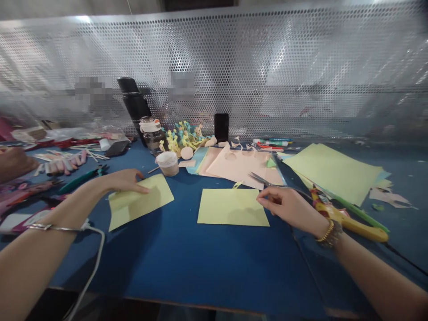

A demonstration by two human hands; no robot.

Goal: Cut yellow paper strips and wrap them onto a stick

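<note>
My left hand (125, 182) rests its fingertips on a pale yellow paper sheet (140, 200) on the blue table top (214, 267). My right hand (287, 209) hovers at the right edge of a second pale yellow sheet (230, 208). Slim silver scissors (267, 182) lie along the top of that hand, their points over pink paper (239, 165). I cannot tell whether the hand grips them. Large yellow-handled scissors (347, 220) lie to the right of my right wrist.
Behind stand a perforated metal screen (214, 67), a black phone (221, 127), a glass jar (150, 138) and a paper cup (166, 163). Large yellow sheets (334, 171) lie right. Craft scraps crowd the left, where another person's hand (13, 165) enters. A white cable (95, 263) crosses my left arm.
</note>
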